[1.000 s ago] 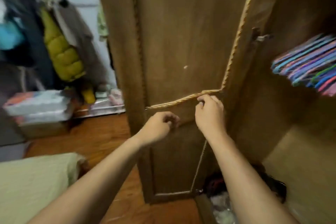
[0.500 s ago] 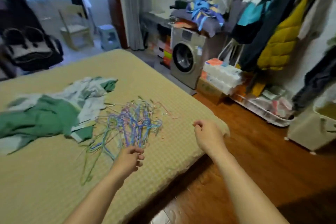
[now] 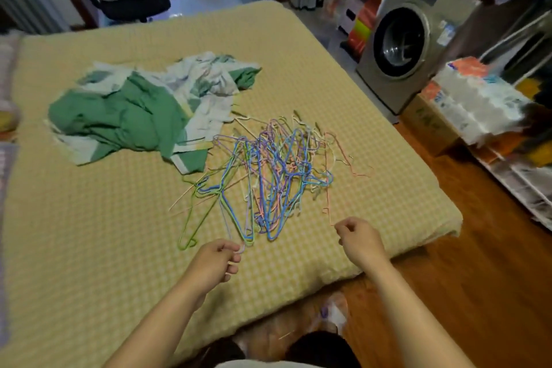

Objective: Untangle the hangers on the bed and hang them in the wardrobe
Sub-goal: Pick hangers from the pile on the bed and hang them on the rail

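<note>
A tangled pile of thin wire hangers (image 3: 268, 176) in blue, lilac, pink and green lies on the yellow checked bed (image 3: 89, 248), near its front right corner. My left hand (image 3: 215, 263) sits at the near edge of the pile, thumb and forefinger pinched on the lower tip of a lilac hanger (image 3: 242, 243). To the right of the pile, the fingertips of my right hand (image 3: 358, 236) are closed on the end of a pink hanger (image 3: 328, 203) that runs up into the heap. The wardrobe is out of view.
Crumpled green and white clothing (image 3: 134, 116) lies on the bed just left of the hangers. A washing machine (image 3: 409, 48), a cardboard box with tissue packs (image 3: 478, 98) and a low white rack (image 3: 525, 185) stand on the wooden floor (image 3: 478, 293) at the right.
The view swung from the wardrobe door to the bed. Both hands came down from above the bed's edge to the near ends of the hanger pile and closed on hangers.
</note>
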`<state>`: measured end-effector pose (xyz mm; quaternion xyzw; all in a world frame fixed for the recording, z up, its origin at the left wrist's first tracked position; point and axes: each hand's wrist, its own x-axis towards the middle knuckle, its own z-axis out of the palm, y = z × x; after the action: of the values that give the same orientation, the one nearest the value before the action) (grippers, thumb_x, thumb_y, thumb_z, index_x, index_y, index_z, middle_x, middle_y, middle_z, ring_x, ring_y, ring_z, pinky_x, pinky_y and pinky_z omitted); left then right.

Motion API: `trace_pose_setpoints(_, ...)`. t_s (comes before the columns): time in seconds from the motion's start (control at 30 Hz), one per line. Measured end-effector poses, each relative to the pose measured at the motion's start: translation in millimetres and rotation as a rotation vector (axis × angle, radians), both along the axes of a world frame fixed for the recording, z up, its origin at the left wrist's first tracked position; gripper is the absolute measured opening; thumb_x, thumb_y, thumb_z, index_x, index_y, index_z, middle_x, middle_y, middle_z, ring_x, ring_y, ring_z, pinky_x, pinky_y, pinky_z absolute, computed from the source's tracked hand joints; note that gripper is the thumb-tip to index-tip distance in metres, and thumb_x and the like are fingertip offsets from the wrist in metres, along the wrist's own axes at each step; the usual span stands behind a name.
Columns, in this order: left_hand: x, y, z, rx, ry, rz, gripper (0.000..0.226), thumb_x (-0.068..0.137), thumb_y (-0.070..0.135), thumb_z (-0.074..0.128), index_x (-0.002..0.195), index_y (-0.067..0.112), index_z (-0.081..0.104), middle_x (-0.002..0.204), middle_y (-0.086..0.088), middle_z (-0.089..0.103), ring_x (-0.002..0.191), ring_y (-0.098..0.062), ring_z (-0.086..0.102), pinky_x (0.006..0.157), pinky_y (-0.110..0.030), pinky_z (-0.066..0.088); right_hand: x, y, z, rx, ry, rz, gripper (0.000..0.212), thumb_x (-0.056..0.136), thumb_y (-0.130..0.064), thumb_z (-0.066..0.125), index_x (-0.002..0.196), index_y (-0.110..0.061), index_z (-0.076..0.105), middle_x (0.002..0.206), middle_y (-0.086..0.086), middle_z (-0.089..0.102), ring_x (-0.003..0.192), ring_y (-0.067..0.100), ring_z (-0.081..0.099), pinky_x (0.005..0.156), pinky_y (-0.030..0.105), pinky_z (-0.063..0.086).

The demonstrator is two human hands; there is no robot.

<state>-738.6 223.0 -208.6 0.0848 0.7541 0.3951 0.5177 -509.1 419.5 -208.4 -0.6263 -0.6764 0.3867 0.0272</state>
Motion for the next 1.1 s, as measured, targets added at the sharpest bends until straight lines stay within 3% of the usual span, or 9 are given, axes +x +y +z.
trace_pose_setpoints(0.33,33.9,22.4,-103.4,-0.290,-0.026,0.258,0.022,0.100,0.005,0.049,0.090,0.003,0.069,0.070,-0.014,0.065,0.054,-0.021,0.055,0.051,-0.023,0.039,-46.4,95.0,-154.8,-0.340,0.009,0.174,0.024,0.088,-0.020,0.059,0.066,-0.025,0.068,0.083,0.003,0.075,0.087,0.026,0.072,0.080,0.037,0.057)
trace_pose_setpoints(0.43,56.5,59.9,-139.8,-0.334,-0.084,0.265,0.026,0.101,0.004,0.047,0.088,0.002,0.069,0.073,-0.021,0.067,0.062,-0.023,0.055,0.047,-0.021,0.037,-36.2,139.2,-207.1,-0.387,-0.113,0.084,0.016,0.088,-0.021,0.057,0.090,-0.014,0.071,0.101,0.013,0.074,0.100,0.033,0.068,0.081,0.034,0.054)
trace_pose_setpoints(0.53,71.0,107.7,-174.4,-0.347,-0.098,0.271,0.026,0.099,0.000,0.045,0.085,0.007,0.066,0.058,-0.002,0.061,0.052,-0.016,0.050,0.047,-0.020,0.035,-13.4,177.5,-255.9,-0.353,-0.291,-0.110,0.043,0.079,-0.034,0.063,0.112,-0.006,0.063,0.116,0.017,0.069,0.109,0.034,0.065,0.086,0.035,0.051)
trace_pose_setpoints(0.63,81.8,144.8,-200.3,-0.322,-0.129,0.242,0.023,0.097,0.000,0.047,0.087,0.010,0.065,0.056,0.003,0.062,0.047,-0.011,0.052,0.052,-0.021,0.036,-5.5,197.2,-298.6,-0.330,-0.280,-0.198,0.061,0.084,-0.053,0.057,0.118,-0.002,0.060,0.120,0.020,0.066,0.112,0.036,0.063,0.090,0.037,0.049)
trace_pose_setpoints(0.77,91.7,173.8,-213.8,-0.321,-0.171,0.173,0.020,0.097,0.001,0.046,0.088,0.011,0.062,0.059,0.002,0.065,0.056,-0.016,0.054,0.053,-0.021,0.036,1.6,202.5,-321.2,-0.242,-0.293,-0.214,0.039,0.096,-0.038,0.050,0.113,-0.004,0.060,0.114,0.021,0.066,0.111,0.039,0.062,0.089,0.039,0.048)
trace_pose_setpoints(0.83,94.4,187.2,-208.1,-0.326,-0.180,0.151,0.021,0.097,0.001,0.046,0.087,0.012,0.061,0.060,0.003,0.063,0.058,-0.017,0.053,0.055,-0.022,0.036,9.4,202.7,-314.4,-0.179,-0.175,-0.362,0.032,0.102,-0.028,0.041,0.107,-0.002,0.059,0.108,0.024,0.065,0.107,0.042,0.061,0.086,0.041,0.046)
trace_pose_setpoints(0.97,100.9,215.9,-187.1,-0.272,-0.192,0.033,0.018,0.096,0.002,0.048,0.094,0.011,0.064,0.076,-0.005,0.066,0.061,-0.018,0.059,0.058,-0.024,0.041,46.4,206.4,-291.6,-0.143,0.397,-0.747,0.028,0.105,-0.026,0.036,0.088,-0.007,0.048,0.075,0.021,0.058,0.066,0.037,0.064,0.060,0.045,0.057)
trace_pose_setpoints(1.03,104.3,230.0,-175.2,-0.232,-0.204,-0.008,0.019,0.098,0.003,0.047,0.097,0.009,0.065,0.082,-0.008,0.067,0.060,-0.017,0.061,0.057,-0.024,0.043,57.3,207.2,-266.2,-0.123,0.507,-0.697,0.028,0.107,-0.027,0.035,0.085,-0.013,0.046,0.076,0.023,0.064,0.061,0.038,0.069,0.052,0.049,0.058)
trace_pose_setpoints(1.1,105.8,241.4,-163.2,-0.184,-0.230,-0.016,0.019,0.100,0.006,0.046,0.099,0.009,0.066,0.086,-0.009,0.068,0.061,-0.017,0.063,0.058,-0.025,0.046,54.2,207.1,-239.5,-0.092,0.598,-0.615,0.026,0.109,-0.023,0.033,0.087,-0.015,0.046,0.077,0.022,0.067,0.060,0.032,0.071,0.050,0.041,0.055)
